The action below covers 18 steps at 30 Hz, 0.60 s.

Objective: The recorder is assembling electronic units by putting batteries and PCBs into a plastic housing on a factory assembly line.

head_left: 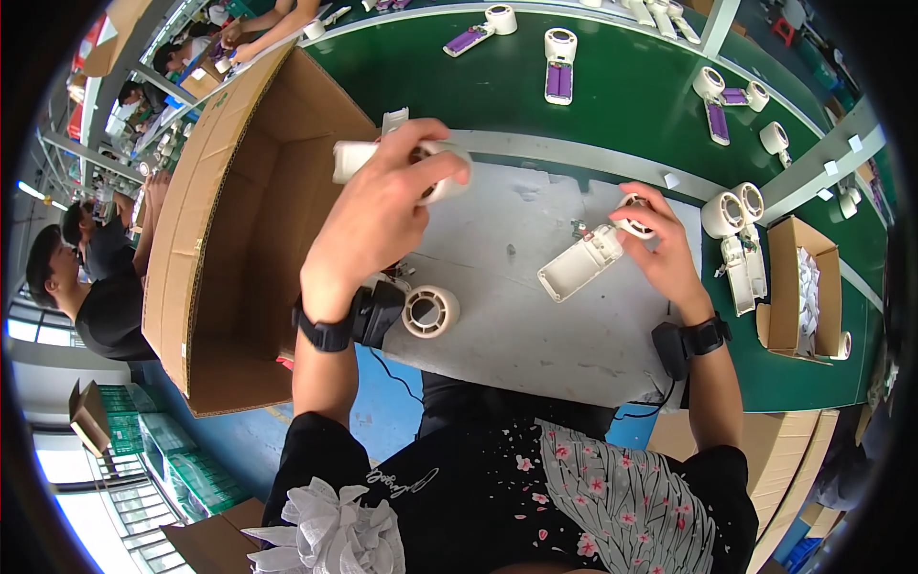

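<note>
My left hand (373, 210) is closed around a white handheld fan housing (354, 160), slightly blurred, held above the left part of the grey work mat (507, 335). Its fingers wrap over the round head, covering much of it. My right hand (660, 244) grips the ring-shaped head of another white fan housing (579, 266) between thumb and fingers. This one's handle points toward the lower left, its hollow inside facing up, with small parts near the joint. Below my left wrist, a third round fan head (430, 312) rests on the mat, partly hidden by the wristband.
A large open cardboard box (215, 239) stands on the left. White fan bodies (741, 258) and a small carton (803, 297) of white pieces sit at right. Fans with purple handle insides (559, 81) lie on the green bench (411, 77) beyond a metal rail. Other people work at far left.
</note>
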Each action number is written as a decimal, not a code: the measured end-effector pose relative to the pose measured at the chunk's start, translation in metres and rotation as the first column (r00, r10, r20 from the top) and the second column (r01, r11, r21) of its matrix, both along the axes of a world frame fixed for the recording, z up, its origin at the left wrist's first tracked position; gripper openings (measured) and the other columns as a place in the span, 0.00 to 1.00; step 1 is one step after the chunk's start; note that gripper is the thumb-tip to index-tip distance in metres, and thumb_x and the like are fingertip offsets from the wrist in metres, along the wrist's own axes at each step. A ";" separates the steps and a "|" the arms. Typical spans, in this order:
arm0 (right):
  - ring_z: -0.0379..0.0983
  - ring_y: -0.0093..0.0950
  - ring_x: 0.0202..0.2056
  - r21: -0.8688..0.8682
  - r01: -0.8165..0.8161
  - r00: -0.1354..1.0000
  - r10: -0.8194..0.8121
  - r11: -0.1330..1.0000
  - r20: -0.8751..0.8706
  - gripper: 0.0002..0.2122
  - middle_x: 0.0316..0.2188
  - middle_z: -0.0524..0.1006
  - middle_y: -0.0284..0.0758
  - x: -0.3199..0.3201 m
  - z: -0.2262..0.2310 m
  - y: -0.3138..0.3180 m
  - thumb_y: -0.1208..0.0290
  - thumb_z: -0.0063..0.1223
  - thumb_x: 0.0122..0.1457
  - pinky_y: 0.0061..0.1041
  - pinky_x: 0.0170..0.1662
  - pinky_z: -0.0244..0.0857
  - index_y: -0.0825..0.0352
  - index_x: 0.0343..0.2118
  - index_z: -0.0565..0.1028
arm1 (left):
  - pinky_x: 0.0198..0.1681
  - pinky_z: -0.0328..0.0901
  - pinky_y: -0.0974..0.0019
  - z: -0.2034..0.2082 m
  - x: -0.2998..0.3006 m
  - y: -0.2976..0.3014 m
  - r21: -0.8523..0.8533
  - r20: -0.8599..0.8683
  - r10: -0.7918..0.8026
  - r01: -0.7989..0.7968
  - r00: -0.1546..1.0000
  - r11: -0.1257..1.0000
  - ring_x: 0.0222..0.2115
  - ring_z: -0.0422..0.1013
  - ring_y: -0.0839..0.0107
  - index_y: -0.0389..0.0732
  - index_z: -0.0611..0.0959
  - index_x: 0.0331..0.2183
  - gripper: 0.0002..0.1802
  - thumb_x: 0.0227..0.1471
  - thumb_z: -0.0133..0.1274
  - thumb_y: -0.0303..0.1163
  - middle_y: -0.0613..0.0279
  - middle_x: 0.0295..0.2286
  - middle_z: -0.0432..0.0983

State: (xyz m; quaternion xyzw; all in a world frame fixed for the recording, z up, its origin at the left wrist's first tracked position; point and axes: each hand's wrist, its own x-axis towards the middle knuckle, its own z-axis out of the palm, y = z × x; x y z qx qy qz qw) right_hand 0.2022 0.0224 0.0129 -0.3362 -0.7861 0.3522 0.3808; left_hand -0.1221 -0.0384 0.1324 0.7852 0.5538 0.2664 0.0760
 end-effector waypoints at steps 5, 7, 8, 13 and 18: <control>0.68 0.30 0.47 0.011 0.002 1.000 -0.003 1.000 0.011 0.12 0.52 0.68 0.35 -0.002 0.002 -0.003 0.85 0.55 0.50 0.26 0.51 0.62 0.68 0.38 0.77 | 0.52 0.62 0.58 -0.039 -0.014 0.063 0.030 -0.300 -0.307 0.330 0.903 0.943 0.50 0.65 0.54 0.38 0.75 0.29 0.20 0.30 0.47 0.06 0.60 0.43 0.71; 0.68 0.30 0.47 0.011 0.011 1.000 -0.011 1.000 0.010 0.12 0.51 0.68 0.35 -0.001 0.002 -0.002 0.85 0.55 0.50 0.26 0.51 0.62 0.68 0.38 0.77 | 0.52 0.62 0.59 -0.058 -0.020 0.068 0.024 -0.344 -0.328 0.357 0.880 0.934 0.50 0.65 0.54 0.38 0.75 0.28 0.19 0.30 0.47 0.07 0.60 0.42 0.71; 0.68 0.30 0.47 0.015 0.009 1.000 -0.009 1.000 0.007 0.11 0.51 0.68 0.35 -0.001 0.002 -0.001 0.85 0.55 0.50 0.26 0.51 0.62 0.68 0.38 0.77 | 0.52 0.62 0.60 -0.066 -0.025 0.070 0.017 -0.385 -0.342 0.378 0.857 0.926 0.50 0.65 0.54 0.38 0.75 0.28 0.18 0.31 0.48 0.08 0.60 0.42 0.71; 0.68 0.31 0.47 -0.001 0.014 1.000 -0.014 1.000 0.002 0.11 0.51 0.68 0.35 0.000 0.000 -0.003 0.84 0.55 0.50 0.26 0.51 0.62 0.67 0.38 0.77 | 0.52 0.60 0.51 -0.066 -0.028 0.066 -0.130 -0.207 -0.302 0.280 0.931 0.951 0.51 0.64 0.55 0.40 0.79 0.31 0.13 0.38 0.54 0.17 0.61 0.41 0.73; 0.68 0.31 0.47 -0.006 0.016 1.000 -0.016 1.000 0.007 0.11 0.51 0.68 0.35 0.000 0.003 -0.002 0.84 0.55 0.50 0.26 0.51 0.62 0.67 0.38 0.77 | 0.46 0.67 0.59 -0.073 -0.024 0.068 -0.017 -0.106 -0.038 0.037 0.994 0.999 0.44 0.70 0.54 0.41 0.81 0.37 0.14 0.43 0.59 0.25 0.59 0.43 0.74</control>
